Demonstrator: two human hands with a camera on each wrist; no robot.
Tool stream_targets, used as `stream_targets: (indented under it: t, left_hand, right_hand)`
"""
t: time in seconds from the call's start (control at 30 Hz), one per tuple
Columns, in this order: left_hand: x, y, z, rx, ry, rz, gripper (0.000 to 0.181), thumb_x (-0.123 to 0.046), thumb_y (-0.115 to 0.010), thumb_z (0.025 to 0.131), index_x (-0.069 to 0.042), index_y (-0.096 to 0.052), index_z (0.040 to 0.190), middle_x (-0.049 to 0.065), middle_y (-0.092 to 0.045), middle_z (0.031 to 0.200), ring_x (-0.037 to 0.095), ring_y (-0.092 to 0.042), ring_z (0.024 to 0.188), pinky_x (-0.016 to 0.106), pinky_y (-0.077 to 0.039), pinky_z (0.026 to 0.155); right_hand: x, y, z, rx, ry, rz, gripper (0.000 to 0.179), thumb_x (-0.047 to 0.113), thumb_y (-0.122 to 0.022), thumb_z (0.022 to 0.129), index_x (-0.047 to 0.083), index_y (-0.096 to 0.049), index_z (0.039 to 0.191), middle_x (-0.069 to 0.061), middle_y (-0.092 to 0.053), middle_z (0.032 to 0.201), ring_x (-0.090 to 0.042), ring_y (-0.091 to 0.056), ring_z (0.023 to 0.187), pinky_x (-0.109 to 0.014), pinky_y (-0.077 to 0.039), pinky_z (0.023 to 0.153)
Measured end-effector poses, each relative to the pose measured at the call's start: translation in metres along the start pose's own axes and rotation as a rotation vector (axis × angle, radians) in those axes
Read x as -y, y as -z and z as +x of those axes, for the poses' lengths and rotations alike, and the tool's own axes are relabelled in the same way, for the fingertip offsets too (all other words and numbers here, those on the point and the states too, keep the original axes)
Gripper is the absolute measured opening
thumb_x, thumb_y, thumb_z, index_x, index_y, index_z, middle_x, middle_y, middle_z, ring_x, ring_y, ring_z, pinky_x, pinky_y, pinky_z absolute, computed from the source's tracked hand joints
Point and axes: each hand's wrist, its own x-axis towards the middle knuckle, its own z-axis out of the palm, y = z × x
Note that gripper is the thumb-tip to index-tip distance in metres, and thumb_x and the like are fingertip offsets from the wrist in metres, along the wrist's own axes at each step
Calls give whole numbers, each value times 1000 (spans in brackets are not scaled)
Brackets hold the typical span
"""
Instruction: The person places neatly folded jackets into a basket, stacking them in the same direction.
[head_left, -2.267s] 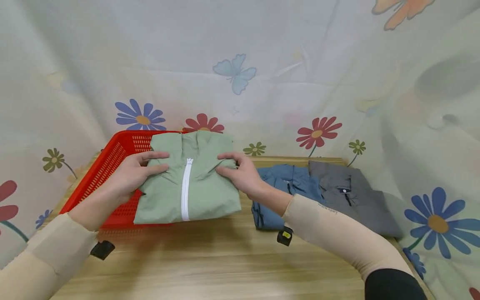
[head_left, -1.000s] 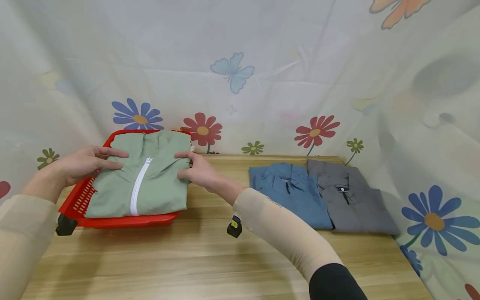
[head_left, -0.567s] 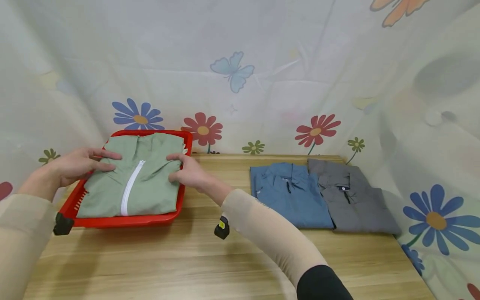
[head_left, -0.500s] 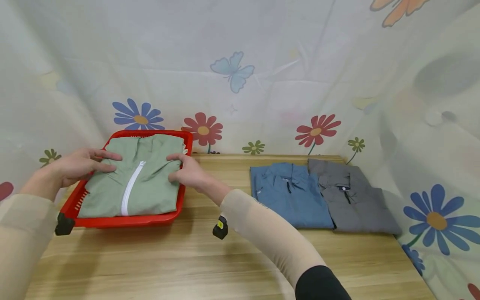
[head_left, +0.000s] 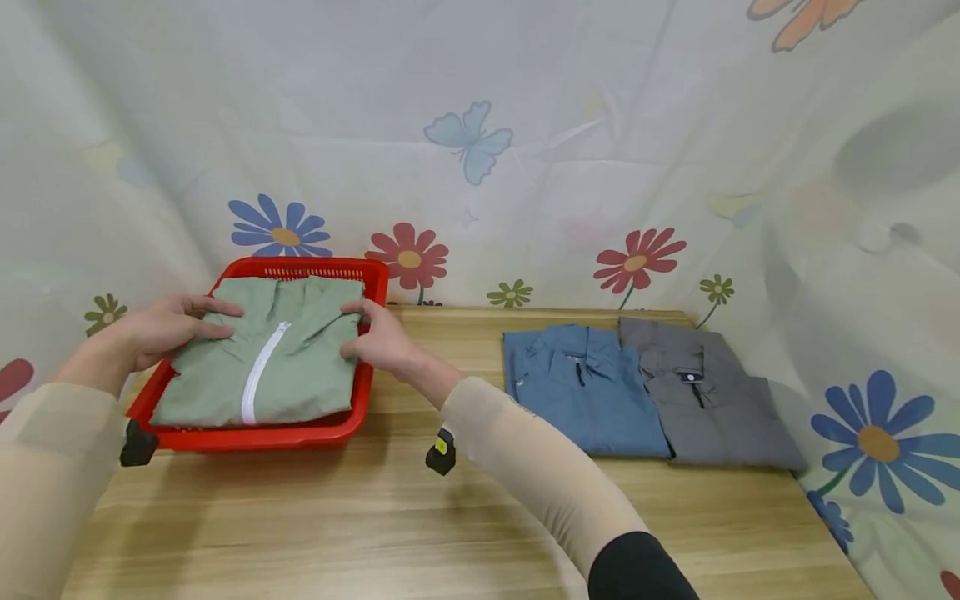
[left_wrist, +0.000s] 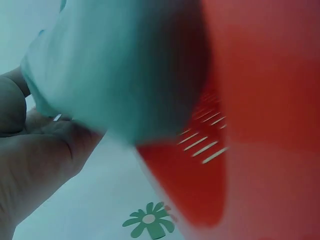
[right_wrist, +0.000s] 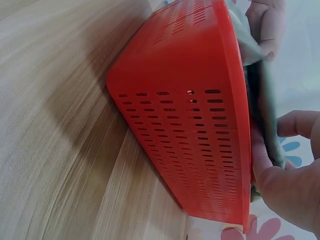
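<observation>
A folded light green jacket (head_left: pixel 303 354) with a white zip lies flat in the mouth of a red plastic basket (head_left: pixel 345 427). My left hand (head_left: pixel 168 327) grips its left side, thumb and index finger on top. On the opposite side my right hand (head_left: pixel 386 340) pinches the right edge; in the right wrist view the thumb and fingers of the right hand (right_wrist: pixel 295 177) lie on either face of the cloth, just above the basket rim. The left wrist view shows the jacket (left_wrist: pixel 115 70) blurred beside the basket wall (left_wrist: pixel 270 125). Fingers beneath the cloth are hidden in the head view.
A folded blue jacket (head_left: pixel 581 400) and a folded grey jacket (head_left: pixel 720 408) lie side by side on the right of the wooden table (head_left: pixel 420 525). A flower-patterned curtain (head_left: pixel 540 167) hangs behind the table and along both sides.
Both hands have carried the green jacket left from in front of the basket, then lowered it into the basket's mouth. More of the back rim shows now. The blue and grey jackets stay put.
</observation>
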Motion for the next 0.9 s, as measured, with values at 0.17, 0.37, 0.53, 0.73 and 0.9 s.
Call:
stream_targets:
  t: [0.17,0.37,0.53,0.73,0.9]
  left_hand:
    - [-1,-1,-2,-20,19,37,78,-40,-62,92,1,-25,147,32,-28,140,43,-49,114,46,-52,85]
    - [-3,2,-6,-27,20,87,91,-52,-60,89,7,-19,145,32,-33,137,48,-47,117,49,-49,90]
    - [-5,1,-7,-27,25,89,90,-52,-61,88,7,-22,144,32,-34,136,46,-49,114,49,-51,87]
    - [-9,-4,-10,-15,23,103,88,-50,-61,89,7,-23,144,31,-33,135,45,-48,114,47,-52,86]
    - [-13,-6,-13,-21,17,148,85,-50,-58,91,5,-24,144,31,-34,134,44,-48,113,47,-53,83]
  right_hand:
    - [0,2,-1,20,-6,114,51,-3,-65,85,8,-47,131,-14,-54,114,-18,-60,80,-31,-56,71]
    - [-1,7,-4,10,-5,126,39,4,-66,88,12,-50,123,-5,-52,112,-18,-62,85,-32,-56,75]
    - [-3,13,-7,-18,2,105,34,4,-65,88,11,-53,120,-3,-53,112,-18,-59,88,-30,-56,73]
    - [-7,23,-11,-42,11,73,35,7,-64,90,5,-53,123,-12,-53,120,-18,-59,88,-35,-56,76]
    - [-14,33,-13,-53,18,58,34,6,-63,91,2,-53,124,-19,-52,124,-19,-59,91,-36,-55,75]
